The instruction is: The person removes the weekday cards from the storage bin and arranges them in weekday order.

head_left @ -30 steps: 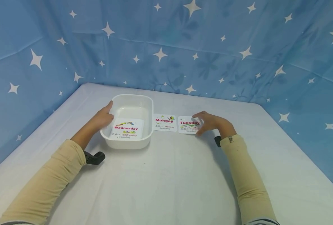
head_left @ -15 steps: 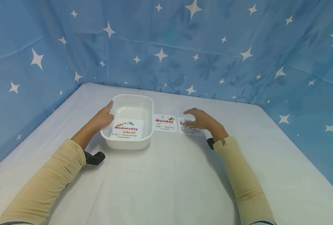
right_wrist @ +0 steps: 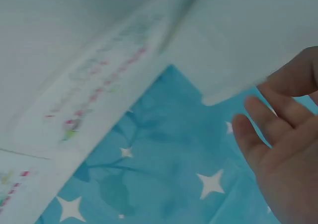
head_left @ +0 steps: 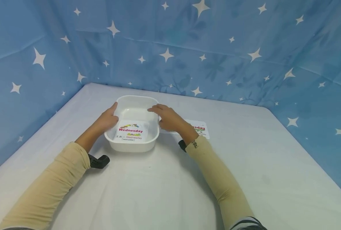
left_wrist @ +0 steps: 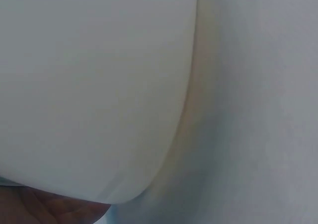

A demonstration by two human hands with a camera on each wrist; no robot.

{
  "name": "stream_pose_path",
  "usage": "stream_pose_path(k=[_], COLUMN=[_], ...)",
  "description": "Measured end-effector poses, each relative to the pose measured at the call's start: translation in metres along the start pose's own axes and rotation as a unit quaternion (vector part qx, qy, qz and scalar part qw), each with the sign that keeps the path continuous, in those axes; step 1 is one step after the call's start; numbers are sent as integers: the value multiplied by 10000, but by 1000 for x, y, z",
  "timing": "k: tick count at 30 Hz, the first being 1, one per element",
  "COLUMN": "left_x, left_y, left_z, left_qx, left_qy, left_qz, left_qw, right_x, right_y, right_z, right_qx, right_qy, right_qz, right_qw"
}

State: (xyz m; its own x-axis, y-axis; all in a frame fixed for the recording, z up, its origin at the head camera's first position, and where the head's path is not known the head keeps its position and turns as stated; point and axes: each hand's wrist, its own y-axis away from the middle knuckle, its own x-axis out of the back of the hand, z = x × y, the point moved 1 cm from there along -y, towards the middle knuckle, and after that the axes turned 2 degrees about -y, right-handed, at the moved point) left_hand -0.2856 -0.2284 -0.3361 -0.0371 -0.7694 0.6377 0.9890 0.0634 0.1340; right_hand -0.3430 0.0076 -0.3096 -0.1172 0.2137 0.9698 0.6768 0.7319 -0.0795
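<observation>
A white plastic basin (head_left: 134, 147) stands on the cloth in the head view. Inside its near end lies a white card printed "Wednesday" (head_left: 131, 130). My left hand (head_left: 104, 120) holds the basin's left rim; the left wrist view shows the basin's outer wall (left_wrist: 99, 85) with that hand's fingers at the lower edge. My right hand (head_left: 170, 119) is at the opposite rim, fingertips over the inside and fingers loosely spread. Right of the basin, the Tuesday card (head_left: 200, 127) is partly covered by the right wrist, and the Monday card (head_left: 165, 131) is mostly hidden behind the hand.
White cloth (head_left: 147, 191) covers the table. A blue curtain with white stars (head_left: 182, 48) rises along the back and both sides. Black wrist mounts (head_left: 99, 162) jut out beneath the forearms, close to the tabletop.
My right hand has moved left from the Tuesday card, across Monday, to the basin's right rim. My left hand stays at the left rim. The cards remain in place.
</observation>
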Motion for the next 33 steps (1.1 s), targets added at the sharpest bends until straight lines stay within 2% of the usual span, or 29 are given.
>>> stream_pose_path(k=[6,12,16,19,21,24,26,29,33], left_x=[-1,-2,-2,-1,-1,-1,-2,-2,-1], left_y=[-1,0,1,1,1,1,1,1,0], left_z=[2,3,2,2,2,2,3,3,1], left_qx=[-57,-51,-120,-173,-147,-66,-21,-2,-7], left_qy=[-18,25,7,-31,-29,17,61,102,77], left_qz=[40,0,23,57,67,66,75,93,114], left_qw=[10000,10000,9999,9998,9999,10000,10000,9999,9999], right_x=[7,-8,-19,-26,-32,-36,-37,-37,-37], right_y=[-10,-26,-34,-37,-37,-35,-35,-35,-37], right_z=[-26,-43,-48,-49,-50,-53,-55,-56,-57], right_qx=[-135,192,60,-229,-470,-679,-785,-855,-897], right_qy=[-289,-427,-537,-250,194,932,1207,1335,1318], right_qz=[-244,-640,-949,-1236,-1471,-1814,-2014,-2165,-2205], right_qw=[9992,9969,9940,9918,9878,9766,9689,9633,9623])
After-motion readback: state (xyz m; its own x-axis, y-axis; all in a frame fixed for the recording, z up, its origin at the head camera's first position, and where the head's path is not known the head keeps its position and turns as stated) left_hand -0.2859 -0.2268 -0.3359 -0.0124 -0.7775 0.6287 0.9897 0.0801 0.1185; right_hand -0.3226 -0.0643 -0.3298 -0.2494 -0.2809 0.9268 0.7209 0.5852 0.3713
